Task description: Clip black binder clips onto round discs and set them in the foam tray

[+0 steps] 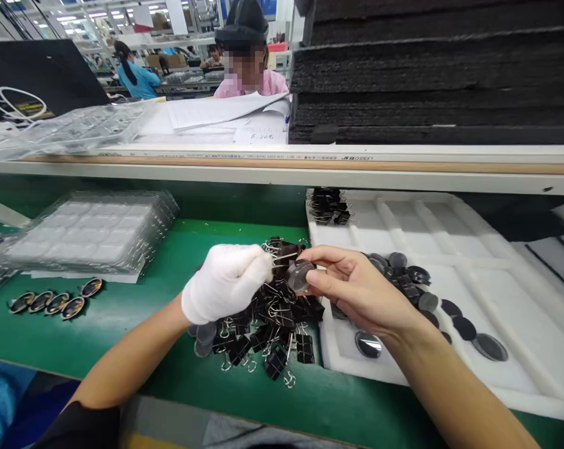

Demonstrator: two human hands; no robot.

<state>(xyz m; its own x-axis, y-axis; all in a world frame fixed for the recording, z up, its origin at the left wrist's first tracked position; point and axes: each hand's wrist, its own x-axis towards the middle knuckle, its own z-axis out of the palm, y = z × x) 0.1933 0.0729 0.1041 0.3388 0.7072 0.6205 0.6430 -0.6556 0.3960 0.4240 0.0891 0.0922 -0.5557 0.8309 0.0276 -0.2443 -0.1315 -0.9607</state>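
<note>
In the head view my left hand (230,280), in a white glove, is closed in a pinch on the wire handles of a black binder clip (288,251). My bare right hand (356,284) grips a round, smoky clear disc (300,276) by its edge, close to that clip. Whether clip and disc touch, I cannot tell. Below both hands lies a heap of black binder clips (276,362) with silver handles. Several grey discs (204,337) sit at the heap's left side, partly under my left wrist.
A white compartmented tray (492,299) on the right carries dark discs (463,327) and clips (328,206). Stacked clear plastic trays (90,234) and several oval tinted pieces (57,303) are at left. A shelf edge (216,168) crosses above the green table. Another person (251,81) sits beyond.
</note>
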